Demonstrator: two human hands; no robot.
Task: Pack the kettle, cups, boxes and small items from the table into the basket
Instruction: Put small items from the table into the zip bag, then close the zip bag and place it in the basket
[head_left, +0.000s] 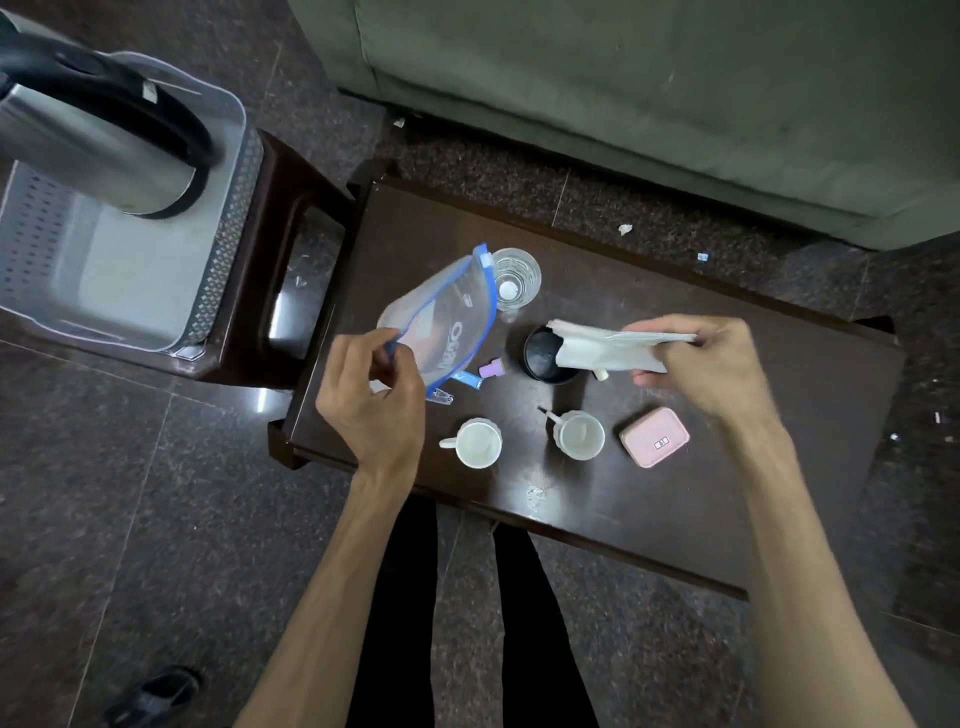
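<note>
My left hand (371, 402) grips a clear zip pouch with blue trim (447, 325), held above the left part of the dark table (727, 493). My right hand (701, 364) pinches a folded white paper napkin (597, 345) over a black round container (543, 356). On the table stand two white cups (478, 442) (581, 434), a glass tumbler (515, 278) and a pink box (654, 436). A small purple item (491, 367) and a blue clip (470, 382) lie by the pouch. The steel kettle (104, 140) stands in the grey basket (223, 249) at the left.
The basket rests on a brown plastic stool (291, 208) touching the table's left end. A green sofa (649, 78) runs behind the table. My legs (467, 597) are at the table's near edge, and a dark shoe (150, 693) lies on the stone floor.
</note>
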